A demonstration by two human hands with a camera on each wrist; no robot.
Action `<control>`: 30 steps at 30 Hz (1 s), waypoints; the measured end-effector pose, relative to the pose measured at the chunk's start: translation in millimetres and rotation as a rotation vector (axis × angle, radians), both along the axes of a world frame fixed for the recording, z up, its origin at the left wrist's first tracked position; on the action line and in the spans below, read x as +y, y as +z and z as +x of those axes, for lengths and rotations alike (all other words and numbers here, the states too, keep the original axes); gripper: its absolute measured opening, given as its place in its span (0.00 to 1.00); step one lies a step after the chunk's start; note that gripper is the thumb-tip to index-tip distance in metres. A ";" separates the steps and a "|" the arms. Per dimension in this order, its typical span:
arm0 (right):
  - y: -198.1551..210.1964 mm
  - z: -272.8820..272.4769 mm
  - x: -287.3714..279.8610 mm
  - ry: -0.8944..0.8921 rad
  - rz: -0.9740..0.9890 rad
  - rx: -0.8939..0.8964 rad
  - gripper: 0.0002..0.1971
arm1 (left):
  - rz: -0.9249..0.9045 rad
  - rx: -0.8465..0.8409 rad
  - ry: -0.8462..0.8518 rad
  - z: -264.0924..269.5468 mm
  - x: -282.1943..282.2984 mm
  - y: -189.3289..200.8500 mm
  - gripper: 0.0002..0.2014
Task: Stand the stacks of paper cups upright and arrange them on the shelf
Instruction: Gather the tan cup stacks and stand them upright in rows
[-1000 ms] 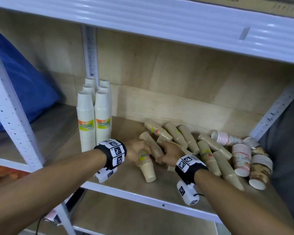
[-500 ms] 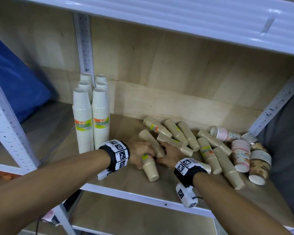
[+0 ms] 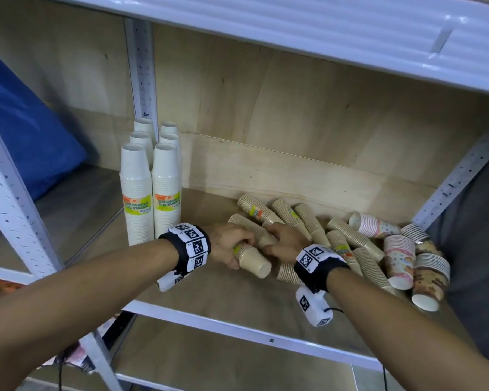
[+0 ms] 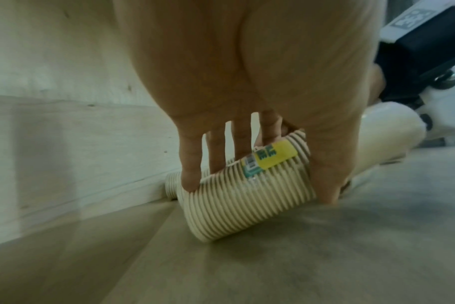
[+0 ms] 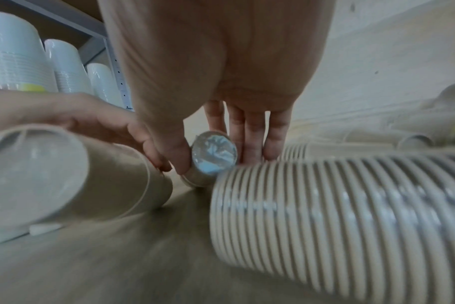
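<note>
Left grip (image 3: 228, 245) wraps a lying brown cup stack (image 3: 250, 258) near the shelf (image 3: 218, 300) front, likely to tip it upright; right grip (image 3: 284, 243) pinches a neighbouring stack's narrow end (image 5: 213, 157); white stacks (image 3: 153, 190) already stand at the left

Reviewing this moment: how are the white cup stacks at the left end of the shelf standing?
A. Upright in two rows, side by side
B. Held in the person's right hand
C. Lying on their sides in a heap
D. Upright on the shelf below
A: the white cup stacks stand upright in two neat rows on the shelf, while the brown cup stacks lie tipped over.
</note>
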State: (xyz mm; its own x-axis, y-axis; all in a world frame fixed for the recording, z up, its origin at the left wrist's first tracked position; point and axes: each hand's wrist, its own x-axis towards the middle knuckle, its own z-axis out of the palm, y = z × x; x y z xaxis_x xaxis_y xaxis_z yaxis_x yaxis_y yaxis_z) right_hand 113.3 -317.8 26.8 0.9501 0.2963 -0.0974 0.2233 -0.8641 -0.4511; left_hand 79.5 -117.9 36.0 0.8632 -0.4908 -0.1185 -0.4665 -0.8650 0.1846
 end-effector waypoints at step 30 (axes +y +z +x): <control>87.8 24.5 41.7 0.162 0.000 -0.132 0.22 | -0.654 0.079 0.648 10.1 7.1 28.1 0.29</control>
State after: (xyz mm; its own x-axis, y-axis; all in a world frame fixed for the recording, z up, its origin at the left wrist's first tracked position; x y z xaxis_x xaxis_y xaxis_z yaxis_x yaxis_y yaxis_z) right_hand 137.7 -276.1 114.6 0.8943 0.4467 0.0251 0.4170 -0.8119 -0.4086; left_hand 89.6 -110.8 64.0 0.9938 0.0952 -0.0577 0.1066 -0.6653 0.7389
